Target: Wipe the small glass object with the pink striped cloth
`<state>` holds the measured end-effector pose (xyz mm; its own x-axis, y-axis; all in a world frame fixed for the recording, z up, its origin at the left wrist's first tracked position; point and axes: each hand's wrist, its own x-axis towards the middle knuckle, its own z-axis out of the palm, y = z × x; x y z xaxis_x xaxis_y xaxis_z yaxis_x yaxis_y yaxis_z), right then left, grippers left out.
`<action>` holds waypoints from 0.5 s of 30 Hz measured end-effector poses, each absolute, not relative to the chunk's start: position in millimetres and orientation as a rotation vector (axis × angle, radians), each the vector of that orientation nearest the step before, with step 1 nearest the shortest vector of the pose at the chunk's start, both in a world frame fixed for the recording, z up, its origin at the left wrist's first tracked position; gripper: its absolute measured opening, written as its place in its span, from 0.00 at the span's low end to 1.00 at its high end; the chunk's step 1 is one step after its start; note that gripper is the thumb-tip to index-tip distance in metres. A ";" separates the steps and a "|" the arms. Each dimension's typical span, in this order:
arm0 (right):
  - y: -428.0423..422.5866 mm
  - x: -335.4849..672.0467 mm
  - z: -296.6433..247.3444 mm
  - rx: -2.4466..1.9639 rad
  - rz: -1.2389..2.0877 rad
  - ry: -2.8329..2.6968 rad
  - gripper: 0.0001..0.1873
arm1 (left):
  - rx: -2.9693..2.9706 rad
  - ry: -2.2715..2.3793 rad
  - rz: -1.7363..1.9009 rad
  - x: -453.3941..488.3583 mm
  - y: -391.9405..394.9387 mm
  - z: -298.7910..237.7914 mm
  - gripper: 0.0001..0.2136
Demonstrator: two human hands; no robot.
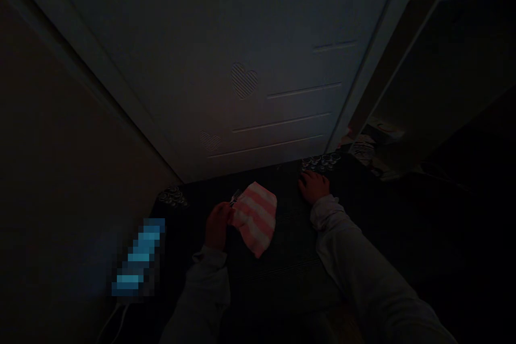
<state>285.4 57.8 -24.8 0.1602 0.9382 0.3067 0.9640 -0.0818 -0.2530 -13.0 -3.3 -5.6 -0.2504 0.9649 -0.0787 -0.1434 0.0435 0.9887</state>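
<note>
The view is very dark. My left hand (pixel 216 226) is closed on the left edge of a pink-and-white striped piece of cloth (pixel 258 217), which may be a small pouch. A small, partly shiny thing (pixel 235 197) shows between the fingers and the cloth; its kind cannot be made out. Palm down on the dark tabletop (pixel 282 263), my right hand (pixel 314 187) rests apart from the cloth with its fingers a little bent. Just beyond its fingertips is a cluster of ring shapes (pixel 322 161) at the far edge.
A pale panel (pixel 282 64) with embossed hearts and lines rises behind the tabletop. More ring shapes (pixel 172 196) mark the far left corner. A blurred, glowing blue device (pixel 139 257) with a white cable (pixel 115 322) lies at left. Dim items (pixel 365 148) sit at far right.
</note>
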 end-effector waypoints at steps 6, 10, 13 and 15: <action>57.6 284.5 -24.6 -2.050 -0.070 -1.790 0.18 | 0.912 1.301 1.406 -12.3 -4.0 -4.5 0.15; 57.1 286.2 -23.0 -2.072 -0.065 -1.755 0.18 | 0.951 1.316 1.405 -12.9 -4.5 -4.2 0.16; 56.0 290.4 -20.7 -2.147 -0.110 -1.613 0.17 | 0.930 1.304 1.405 -12.7 -4.0 -4.4 0.17; 55.6 293.8 -19.2 -2.205 -0.130 -1.533 0.17 | 0.917 1.289 1.393 -12.5 -3.8 -4.4 0.16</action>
<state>293.8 55.6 -19.2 0.3781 0.8669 0.3248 0.9091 -0.2815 -0.3070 -12.5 -3.8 -4.4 -0.2257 0.9700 -0.0907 -0.1657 0.0535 0.9847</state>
